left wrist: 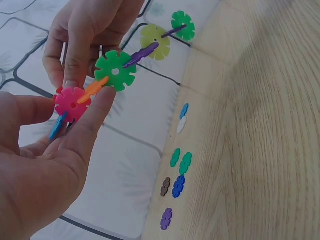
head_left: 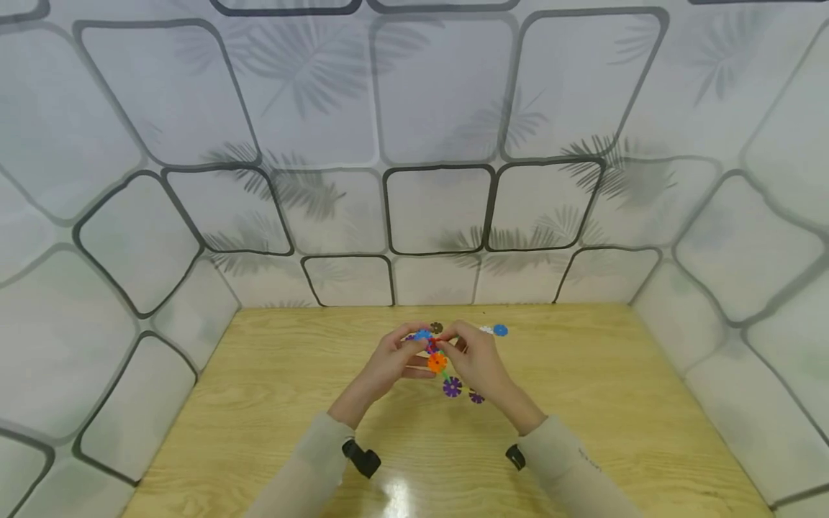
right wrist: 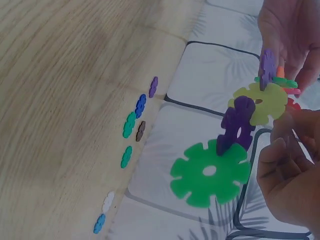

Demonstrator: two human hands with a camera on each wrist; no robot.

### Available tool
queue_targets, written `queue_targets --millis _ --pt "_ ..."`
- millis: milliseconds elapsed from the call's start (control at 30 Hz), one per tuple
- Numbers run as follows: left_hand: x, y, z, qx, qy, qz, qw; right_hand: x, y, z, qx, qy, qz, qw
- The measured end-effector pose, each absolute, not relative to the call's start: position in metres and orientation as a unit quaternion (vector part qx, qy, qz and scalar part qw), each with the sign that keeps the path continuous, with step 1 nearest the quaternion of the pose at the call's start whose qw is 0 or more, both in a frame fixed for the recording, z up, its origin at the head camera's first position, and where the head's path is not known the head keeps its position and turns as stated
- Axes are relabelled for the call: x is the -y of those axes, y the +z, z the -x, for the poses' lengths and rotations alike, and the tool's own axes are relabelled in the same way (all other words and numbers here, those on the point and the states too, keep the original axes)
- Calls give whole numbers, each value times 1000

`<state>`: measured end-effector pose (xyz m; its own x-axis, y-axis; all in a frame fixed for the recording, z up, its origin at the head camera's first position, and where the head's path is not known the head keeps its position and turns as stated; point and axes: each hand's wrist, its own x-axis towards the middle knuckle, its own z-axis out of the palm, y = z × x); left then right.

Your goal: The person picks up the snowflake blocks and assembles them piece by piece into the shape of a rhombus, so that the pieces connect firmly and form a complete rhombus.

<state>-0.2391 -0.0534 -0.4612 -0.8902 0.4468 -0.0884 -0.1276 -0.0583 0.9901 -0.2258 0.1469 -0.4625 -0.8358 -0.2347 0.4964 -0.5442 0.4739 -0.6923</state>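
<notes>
Pink disc (left wrist: pixel 69 99) is pinched betw. thumb & fingers of L hand (head_left: pixel 393 355), prob. so the joint is kept steady; red disc (right wrist: pixel 293 104) beside it is pinched by R hand (head_left: pixel 478 361). The rest of the disc chain (left wrist: pixel 121 79) is held up off the table (head_left: pixel 291 432), prob. so no link is strained. 7 loose discs (left wrist: pixel 185 163) are left near the far edge, presumably w/in reach: all 7 are shown in both wrist views, but some are hidden in head view. Blue disc (left wrist: pixel 57 127) by the pink is seen in L wrist view, not R.
</notes>
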Motion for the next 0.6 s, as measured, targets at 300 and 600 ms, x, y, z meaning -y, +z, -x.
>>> queue_targets --millis 300,600 --pt "54 -460 239 -658 714 -135 199 -155 -457 225 861 425 -225 164" --pt "59 -464 241 -663 717 -125 177 -182 -459 238 862 457 -173 137"
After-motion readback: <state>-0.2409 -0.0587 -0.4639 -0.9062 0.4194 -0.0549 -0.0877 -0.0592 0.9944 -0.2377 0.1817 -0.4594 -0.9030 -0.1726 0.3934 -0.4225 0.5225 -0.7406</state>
